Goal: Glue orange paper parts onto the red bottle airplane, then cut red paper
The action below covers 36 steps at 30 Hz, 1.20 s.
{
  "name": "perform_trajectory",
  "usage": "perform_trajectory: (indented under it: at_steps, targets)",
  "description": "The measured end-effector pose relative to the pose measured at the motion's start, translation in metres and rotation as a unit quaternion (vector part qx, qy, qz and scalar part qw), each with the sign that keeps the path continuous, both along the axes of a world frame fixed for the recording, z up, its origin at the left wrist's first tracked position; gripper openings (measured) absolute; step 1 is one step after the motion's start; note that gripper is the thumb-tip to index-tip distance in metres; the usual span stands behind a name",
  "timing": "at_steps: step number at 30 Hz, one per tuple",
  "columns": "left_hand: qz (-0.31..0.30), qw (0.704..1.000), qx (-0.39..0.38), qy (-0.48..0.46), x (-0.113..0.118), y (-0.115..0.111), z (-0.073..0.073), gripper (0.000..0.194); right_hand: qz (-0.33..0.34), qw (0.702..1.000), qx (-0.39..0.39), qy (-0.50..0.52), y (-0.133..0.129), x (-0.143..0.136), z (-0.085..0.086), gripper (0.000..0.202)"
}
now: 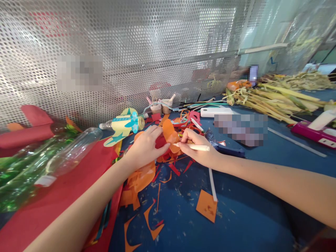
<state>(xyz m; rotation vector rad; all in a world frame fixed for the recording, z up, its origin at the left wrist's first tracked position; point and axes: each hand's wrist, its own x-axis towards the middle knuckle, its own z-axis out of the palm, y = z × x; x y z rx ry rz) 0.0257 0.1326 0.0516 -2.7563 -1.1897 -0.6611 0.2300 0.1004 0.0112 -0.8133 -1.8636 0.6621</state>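
My right hand [198,147] is closed round a thin white stick-like tool [201,147], whose tip meets an orange rounded piece [170,134]. On the other side of that piece, my left hand [147,145] rests with its fingers over orange and red material, its thumb pointing at the orange piece; its fingertips are partly hidden. Beneath and around both hands lie orange cut sheets [143,176] and red scraps [174,169]. A yellow bottle craft with blue stars [124,123] lies beyond my left hand.
Clear and green plastic bottles [76,150] lie on red sheets [65,196] at left. Two small cups [166,105] stand near the perforated metal panel [131,45]. Dark blue pliers-like tool [229,149], dried husks [275,101] and a magenta power strip [315,134] are at right.
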Motion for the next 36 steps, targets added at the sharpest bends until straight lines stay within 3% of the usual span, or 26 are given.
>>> perform_trajectory:
  at_steps: [11, 17, 22, 29, 36]
  targets:
    - [0.000, 1.000, 0.000, 0.005, -0.0003, -0.0001, 0.0005, 0.030, -0.009, 1.000, 0.003, 0.006, 0.0002, -0.0008, 0.0001, 0.021]
    - [-0.004, 1.000, -0.005, 0.003, -0.0003, 0.0001, 0.0010, 0.029, 0.017, 1.000, -0.011, 0.006, 0.0004, -0.0002, -0.0010, 0.021]
    - [-0.006, 1.000, -0.003, 0.002, -0.0005, 0.0004, 0.0006, 0.027, -0.009, 1.000, -0.018, 0.014, 0.0007, -0.0013, -0.0018, 0.022]
    - [0.004, 1.000, 0.004, 0.009, -0.0005, 0.0003, 0.0006, 0.028, -0.062, 0.990, -0.048, 0.116, 0.0059, 0.0009, 0.0002, 0.019]
    - [0.004, 1.000, 0.003, 0.008, 0.0004, -0.0011, 0.0009, 0.026, -0.048, 0.996, -0.041, 0.068, 0.0055, 0.0011, -0.0009, 0.019]
